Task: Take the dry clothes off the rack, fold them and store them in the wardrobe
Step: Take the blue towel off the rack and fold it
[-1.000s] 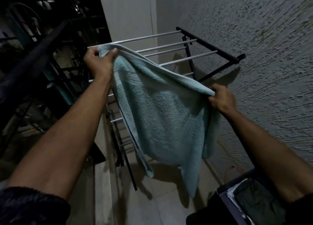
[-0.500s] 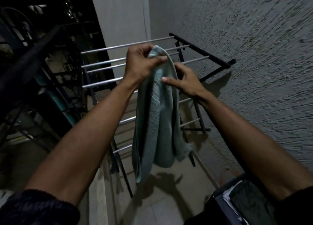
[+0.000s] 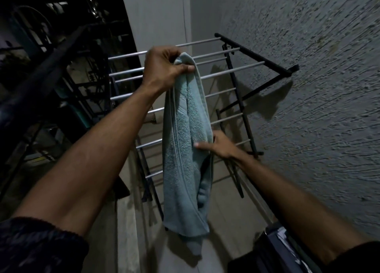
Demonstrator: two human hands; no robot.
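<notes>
A light blue towel [image 3: 183,161] hangs folded lengthwise in front of the drying rack [image 3: 232,71]. My left hand [image 3: 164,67] grips both top corners of the towel, held up at the height of the rack's upper bars. My right hand [image 3: 218,145] is lower, at the towel's right edge about halfway down, with thumb and fingers pinching the fold. The towel's bottom end dangles free above the floor. The rack's metal bars carry no other clothes that I can see.
A rough plastered wall [image 3: 308,87] runs along the right. A dark railing [image 3: 51,56] and clutter lie at the left. A dark basket [image 3: 277,250] with folded cloth stands at the bottom right. Pale floor tiles [image 3: 226,211] show under the rack.
The towel, first spread wide between both hands, was folded in half. My left hand now holds both corners and my right hand has slid down the towel's edge.
</notes>
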